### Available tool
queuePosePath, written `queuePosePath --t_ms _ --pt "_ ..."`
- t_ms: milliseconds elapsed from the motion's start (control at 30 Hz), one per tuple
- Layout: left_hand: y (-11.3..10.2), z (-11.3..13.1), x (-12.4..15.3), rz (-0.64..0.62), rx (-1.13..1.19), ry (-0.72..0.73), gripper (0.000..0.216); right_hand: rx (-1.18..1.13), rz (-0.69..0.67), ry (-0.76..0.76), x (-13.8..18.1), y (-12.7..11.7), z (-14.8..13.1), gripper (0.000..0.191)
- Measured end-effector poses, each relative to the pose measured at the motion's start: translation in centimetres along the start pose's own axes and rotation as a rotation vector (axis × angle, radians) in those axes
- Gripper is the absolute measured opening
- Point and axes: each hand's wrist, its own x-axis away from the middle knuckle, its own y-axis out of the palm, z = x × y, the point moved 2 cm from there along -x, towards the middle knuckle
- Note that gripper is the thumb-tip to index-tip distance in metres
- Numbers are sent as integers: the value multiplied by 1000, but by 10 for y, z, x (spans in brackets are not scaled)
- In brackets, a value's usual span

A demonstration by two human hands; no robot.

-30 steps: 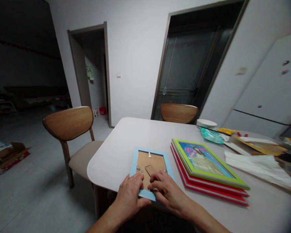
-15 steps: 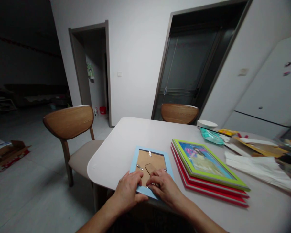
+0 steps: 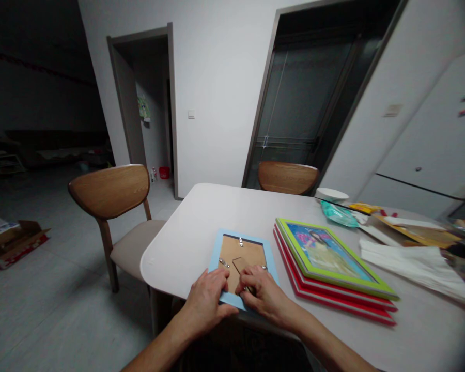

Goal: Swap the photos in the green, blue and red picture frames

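A light-blue picture frame [image 3: 216, 251] lies face down at the table's near edge, its brown backing board [image 3: 249, 250] showing. Small metal clips [image 3: 223, 262] sit along the board's sides, and a hanger [image 3: 241, 242] is at the far end. My left hand [image 3: 206, 295] grips the frame's near left corner, fingers on top and thumb at the near edge. With its fingers curled together, my right hand [image 3: 264, 295] presses at the near end of the board, over the stand flap [image 3: 238, 262]. What its fingertips pinch is hidden.
Right of the frame, a green-framed picture [image 3: 325, 253] tops a stack of red frames [image 3: 344, 299]. Beyond lie a teal packet [image 3: 339, 214], a white bowl [image 3: 332, 195], white paper [image 3: 414, 266] and wrappings. Wooden chairs [image 3: 110, 191] stand at the table's left and far sides.
My right fingers have shifted slightly at the near end of the board, and the small metal piece by them is now covered. My left hand keeps its hold. The view has tilted a little.
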Motion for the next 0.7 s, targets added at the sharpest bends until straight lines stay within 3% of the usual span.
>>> queuePosePath --t_ms 233,367,533,700 --pt "9 -7 4 33 28 4 37 -72 -11 17 -2 -4 0 18" --pt "11 -8 4 74 63 16 31 -185 78 117 -15 -3 2 20" --pt "8 -6 4 98 60 10 32 -43 157 182 -45 6 5 20" --pt "8 -5 4 73 18 -7 34 9 152 185 -62 13 4 21"
